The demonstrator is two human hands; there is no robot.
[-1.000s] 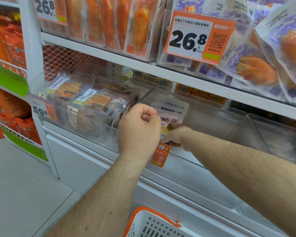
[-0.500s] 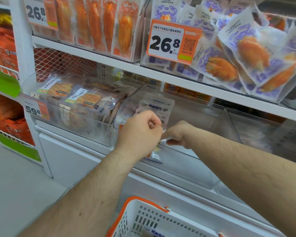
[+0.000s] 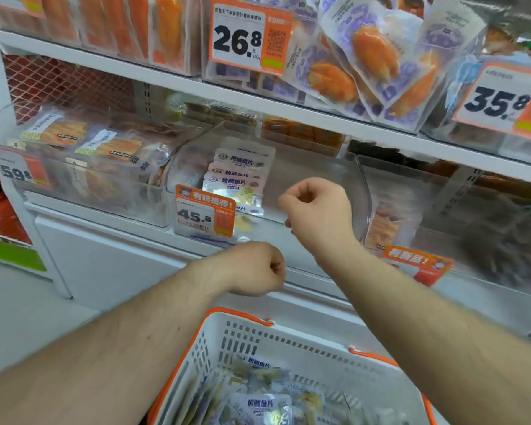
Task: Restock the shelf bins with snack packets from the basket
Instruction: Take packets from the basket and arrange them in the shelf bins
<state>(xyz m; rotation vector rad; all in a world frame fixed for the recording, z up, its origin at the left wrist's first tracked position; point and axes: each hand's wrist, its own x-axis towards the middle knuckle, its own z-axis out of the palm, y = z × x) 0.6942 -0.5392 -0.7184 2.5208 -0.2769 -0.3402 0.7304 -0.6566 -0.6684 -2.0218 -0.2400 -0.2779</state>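
Two hands: both are seen in front of the lower shelf, apart from each other
Left hand [image 3: 253, 269]: fingers are curled into a fist with nothing held; it is placed below the clear middle bin [image 3: 316, 179], above the basket [image 3: 307, 342]
Right hand [image 3: 318, 210]: fingers are curled loosely, empty, level with the bin's front wall
Fish-slice packets in bin [image 3: 242, 173]: several are stacked upright at the left end of the middle bin, behind the 45.8 price tag [image 3: 204, 214]
Packets in basket [image 3: 259, 404]: more of the same white and blue packets are seen lying in the white basket with orange rim
Neighbouring bin [image 3: 83, 167]: filled with clear packs, marked by a 59.8 tag [image 3: 16, 173]
Upper shelf [image 3: 178, 84]: loaded with orange-printed pouches [image 3: 371, 53] and a 26.8 tag [image 3: 249, 36]
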